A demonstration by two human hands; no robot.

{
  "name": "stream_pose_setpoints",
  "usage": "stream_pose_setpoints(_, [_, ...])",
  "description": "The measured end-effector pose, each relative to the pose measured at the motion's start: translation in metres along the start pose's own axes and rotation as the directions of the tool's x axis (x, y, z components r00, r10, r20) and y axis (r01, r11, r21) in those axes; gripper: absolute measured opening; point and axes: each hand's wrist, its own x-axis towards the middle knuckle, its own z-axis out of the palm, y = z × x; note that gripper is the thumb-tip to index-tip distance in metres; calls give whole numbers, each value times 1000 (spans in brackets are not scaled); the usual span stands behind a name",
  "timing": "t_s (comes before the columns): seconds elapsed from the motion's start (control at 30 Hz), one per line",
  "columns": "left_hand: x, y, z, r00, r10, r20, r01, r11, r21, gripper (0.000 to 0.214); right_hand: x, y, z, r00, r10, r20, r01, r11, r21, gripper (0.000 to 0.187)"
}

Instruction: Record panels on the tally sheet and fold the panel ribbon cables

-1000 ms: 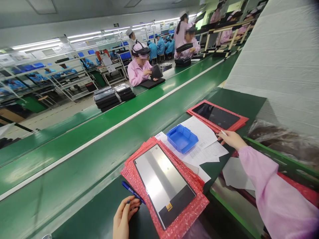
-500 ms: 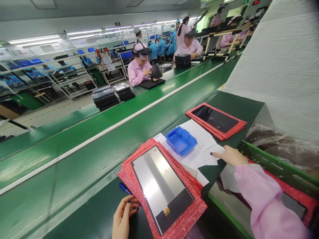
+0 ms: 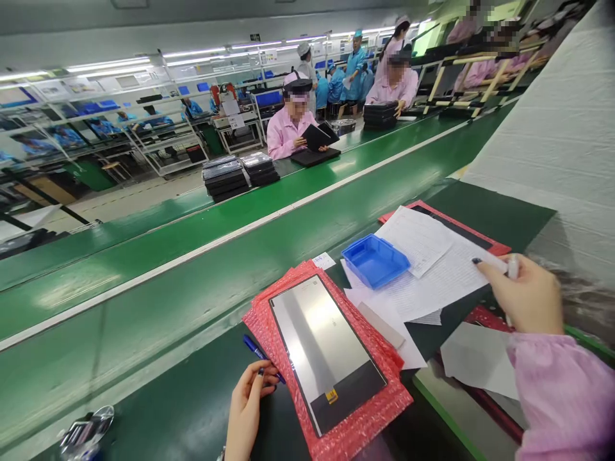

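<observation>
My right hand is closed on the right edge of the paper sheets; a small white rounded thing between its fingers I cannot make out. My left hand rests on the green table beside the bubble-wrap stack, fingers loosely curled and holding nothing visible. Close to its fingertips lies a blue pen, partly under the stack. A tablet-sized display panel with a silver back, dark lower band and yellow label lies on red bubble-wrap sleeves. The blue plastic bin touches the sheets.
Another red sleeve with a dark panel is partly under the sheets. A green crate stands low at right. Beyond runs a green conveyor; across it, a co-worker in pink handles black covers by stacked black units.
My right hand has moved right and up, shifting the sheets over the far red sleeve. My left hand stays by the pen. The view has turned slightly left.
</observation>
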Motion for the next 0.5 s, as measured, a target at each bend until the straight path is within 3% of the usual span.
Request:
stream_pose_setpoints(0.23, [-3,1,1,1000,10,2,-10,1000,-3,57,20,-33,-16,966,-129,-223,132,991,-4,27])
stream_pose_setpoints(0.5, [-3,1,2,1000,21,4,-21,1000,-4,53,26,-51,-17,932,-266,-246,277,961,14,27])
